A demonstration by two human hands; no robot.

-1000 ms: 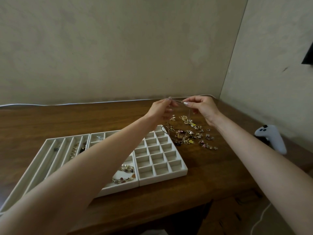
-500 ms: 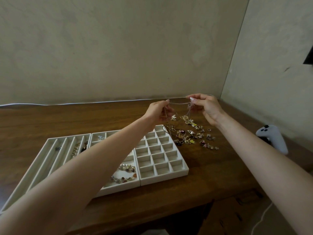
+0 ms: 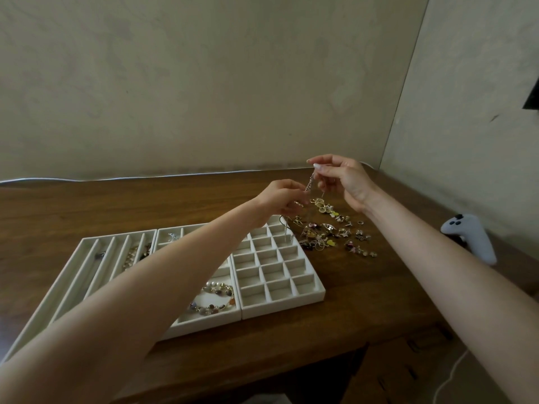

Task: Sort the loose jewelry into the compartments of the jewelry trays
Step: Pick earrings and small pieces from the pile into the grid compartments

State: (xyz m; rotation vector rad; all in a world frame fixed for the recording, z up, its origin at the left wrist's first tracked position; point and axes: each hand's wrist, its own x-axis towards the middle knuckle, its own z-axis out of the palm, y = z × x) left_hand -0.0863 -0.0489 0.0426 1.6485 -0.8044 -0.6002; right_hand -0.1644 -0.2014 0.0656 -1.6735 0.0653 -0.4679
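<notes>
On the wooden desk (image 3: 320, 330), farthest left, sits a white tray of long slots (image 3: 116, 237), with a few pieces lying in the slots. Touching it is a second white tray (image 3: 210, 323) whose near compartment holds a beaded bracelet (image 3: 215, 298). Next comes a grid tray (image 3: 285, 307) of small square cells, which look unfilled wherever my arm does not cover them.

Above its far corner, my left hand (image 3: 280, 199) has its fingers curled in, pinching the lower run of a thin silver chain (image 3: 309, 182). The chain rises at a slant to my right hand (image 3: 341, 179), which is higher and just beside the left. There thumb and forefinger nip the top end, and the other fingers are loosely bent. A loose tail of chain hangs below my left hand, over the grid tray's far edge.

Under and to the right of both hands, on bare wood just beside the grid tray, lies the pile of loose jewelry (image 3: 329, 231): small earrings, rings and charms in gold and silver. Well apart at far right rests a white game controller (image 3: 469, 234).

I judge the chain almost weightless, limp, slippery, and quick to knot or snag on the pile. It is best held at its ends or by the clasp, kept gently taut between two pinches, then lowered end-first into a long slot. Whether it is caught on another piece, I cannot tell.
</notes>
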